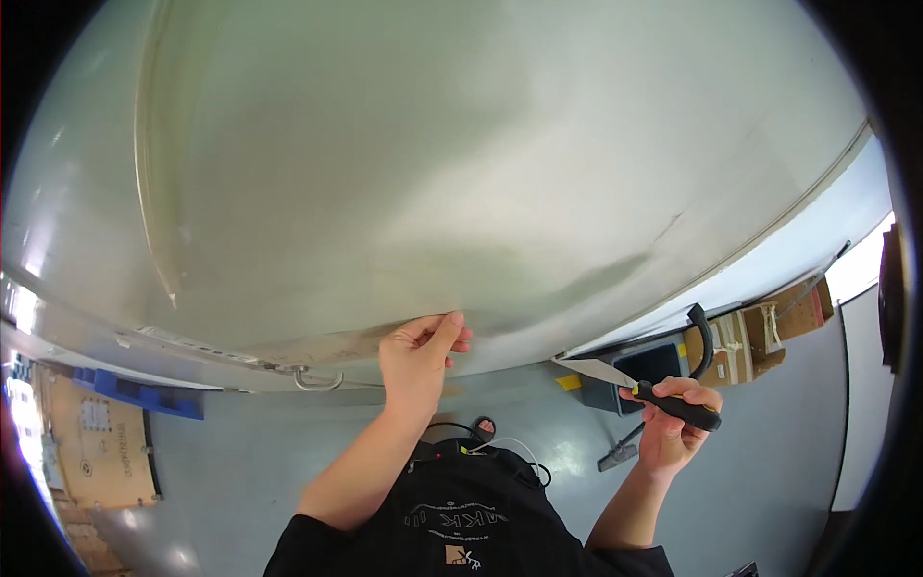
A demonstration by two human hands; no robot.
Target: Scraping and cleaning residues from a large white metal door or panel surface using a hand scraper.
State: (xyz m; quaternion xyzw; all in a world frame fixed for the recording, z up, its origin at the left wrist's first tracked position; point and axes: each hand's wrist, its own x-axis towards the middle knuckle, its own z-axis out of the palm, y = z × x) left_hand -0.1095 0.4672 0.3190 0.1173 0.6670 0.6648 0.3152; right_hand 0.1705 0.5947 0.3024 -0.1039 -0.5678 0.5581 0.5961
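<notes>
A large, pale, glossy panel (385,173) fills the upper part of the view, with blurry reflections on it. My left hand (420,358) is raised at its lower edge, thumb and fingertips pinched together; whatever may be between them is too small to make out. Off to the right, my right hand (673,433) grips a putty knife (685,409) by its black handle with yellow accents. The knife's flat metal blade (596,371) points left and slightly up, its tip close to the panel's lower right edge in view. Contact there cannot be judged.
A curved metal hook (317,381) juts out left of my left hand. Behind the knife stand a dark bin (654,363) and open cardboard boxes (745,344). A blue pallet (144,392) and a wooden crate (101,442) stand at left on the grey floor (240,462).
</notes>
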